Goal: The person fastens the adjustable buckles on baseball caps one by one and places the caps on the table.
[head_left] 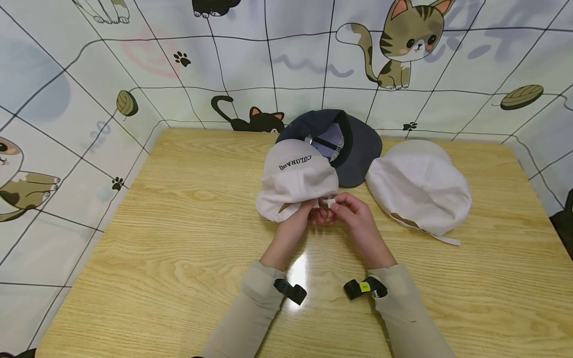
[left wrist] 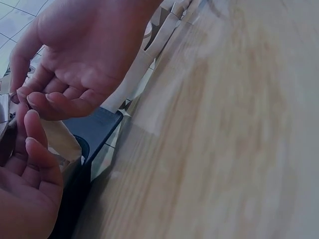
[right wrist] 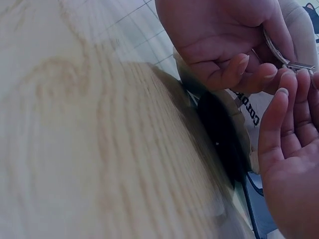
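Near the middle of the table (head_left: 179, 223), towards its far edge, your two hands meet at the strap (head_left: 332, 203) of a white cap (head_left: 300, 183) lettered COLORADO. Your right hand (head_left: 355, 214) pinches the light end of the strap between thumb and fingertip, its other fingers curled below. Your left hand (head_left: 296, 219) pinches the strap on the other side of the metal buckle (head_left: 323, 203), its thumb close against the white cap's edge; the cap hides part of that grip in the head view. Both wrist views show your fingertips nearly meeting around the strap, your palms turned partly toward each other. The cap sits just ahead of your left hand, crown up, with a patch of brown showing at its near edge. Behind it, and partly covered by it, a dark cap (head_left: 362, 149) lies with its inside showing. Right of your right hand, well apart from it, a second white cap (head_left: 421, 184) rests on the table, its own loose strap trailing out at the near side. Past the far edge hangs a grid-lined backdrop (head_left: 304, 64) printed with cats, and you wear a black strapped device (head_left: 291, 292) at each wrist.
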Demonstrator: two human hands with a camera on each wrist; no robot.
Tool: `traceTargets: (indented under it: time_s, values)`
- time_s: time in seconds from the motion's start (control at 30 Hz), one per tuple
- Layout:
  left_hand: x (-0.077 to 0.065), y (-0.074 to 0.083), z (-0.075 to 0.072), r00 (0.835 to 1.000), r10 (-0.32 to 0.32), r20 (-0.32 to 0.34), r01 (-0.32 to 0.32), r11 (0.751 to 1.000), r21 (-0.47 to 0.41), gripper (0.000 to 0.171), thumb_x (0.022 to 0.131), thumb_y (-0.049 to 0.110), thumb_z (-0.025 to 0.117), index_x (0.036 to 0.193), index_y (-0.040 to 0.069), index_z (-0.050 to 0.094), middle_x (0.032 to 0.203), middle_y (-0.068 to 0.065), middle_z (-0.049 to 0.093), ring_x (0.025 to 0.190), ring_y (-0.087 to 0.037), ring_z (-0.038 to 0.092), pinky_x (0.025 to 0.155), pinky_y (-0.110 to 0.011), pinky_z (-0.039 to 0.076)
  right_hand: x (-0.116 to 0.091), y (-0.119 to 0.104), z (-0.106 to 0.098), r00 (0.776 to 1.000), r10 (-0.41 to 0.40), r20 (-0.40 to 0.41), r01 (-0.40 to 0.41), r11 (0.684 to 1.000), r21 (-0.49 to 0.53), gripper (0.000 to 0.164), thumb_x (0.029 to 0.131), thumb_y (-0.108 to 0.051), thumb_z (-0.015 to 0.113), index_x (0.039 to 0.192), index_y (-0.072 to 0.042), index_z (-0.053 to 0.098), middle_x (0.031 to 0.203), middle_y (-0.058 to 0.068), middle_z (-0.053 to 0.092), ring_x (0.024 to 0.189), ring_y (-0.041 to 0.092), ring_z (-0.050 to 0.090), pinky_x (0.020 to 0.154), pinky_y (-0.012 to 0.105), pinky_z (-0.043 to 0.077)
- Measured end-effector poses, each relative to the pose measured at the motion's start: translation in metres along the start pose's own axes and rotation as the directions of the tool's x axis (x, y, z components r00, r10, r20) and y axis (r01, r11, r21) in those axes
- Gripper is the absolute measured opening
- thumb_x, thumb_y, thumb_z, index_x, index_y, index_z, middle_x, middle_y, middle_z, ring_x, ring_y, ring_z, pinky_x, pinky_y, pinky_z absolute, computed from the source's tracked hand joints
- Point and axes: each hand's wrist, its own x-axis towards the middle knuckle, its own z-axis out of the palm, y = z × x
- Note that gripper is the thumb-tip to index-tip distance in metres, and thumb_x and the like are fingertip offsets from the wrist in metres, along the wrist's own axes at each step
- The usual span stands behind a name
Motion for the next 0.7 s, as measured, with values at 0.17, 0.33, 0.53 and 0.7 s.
traceTargets:
  time_s: [0.17,0.33,0.53,0.7]
  values:
    - [-0.002,0.001,0.001,0.999,-0.022,-0.038,0.022,1.000,0.001,0.028,0.095,0.020,0.043,0.083,-0.001,0.057,0.070,-0.007,0.056,0.069,-0.033,0.051,0.063,-0.040,0.043,0.000,0.000,-0.002,0.999,-0.015,0.037,0.012,0.997,0.071,0.006,0.091,-0.009,0.051,0.090,-0.003,0.053,0.077,0.007,0.055,0.070,0.017,0.054,0.067,0.030,0.049]
    - [-0.003,0.002,-0.001,0.999,0.030,0.037,-0.029,0.999,-0.043,0.026,0.092,0.021,0.052,0.095,-0.003,0.059,0.082,-0.022,0.059,0.082,-0.049,0.048,0.065,-0.041,0.041,-0.002,-0.003,-0.007,0.998,-0.046,0.052,0.033,0.973,0.230,0.008,0.091,-0.007,0.048,0.088,-0.005,0.055,0.078,0.006,0.053,0.070,0.016,0.053,0.067,0.028,0.048]
    - [-0.004,0.003,-0.001,0.997,0.053,0.061,-0.051,0.998,-0.037,0.022,0.090,0.019,0.054,0.096,-0.001,0.061,0.083,-0.024,0.060,0.081,-0.043,0.051,0.064,-0.041,0.041,-0.003,-0.007,-0.013,0.995,-0.065,0.073,0.044,0.965,0.258,0.011,0.094,-0.008,0.045,0.091,-0.003,0.054,0.082,0.006,0.053,0.074,0.017,0.053,0.072,0.026,0.047]
    - [-0.004,0.004,-0.003,0.993,0.083,0.087,-0.081,0.996,-0.035,0.021,0.091,0.018,0.053,0.099,-0.001,0.060,0.085,-0.025,0.059,0.076,-0.033,0.054,0.065,-0.040,0.042,0.000,-0.006,-0.015,0.999,-0.008,-0.036,0.014,0.988,0.154,0.019,0.094,-0.022,0.048,0.093,-0.006,0.058,0.089,0.003,0.053,0.076,0.015,0.053,0.071,0.027,0.047]
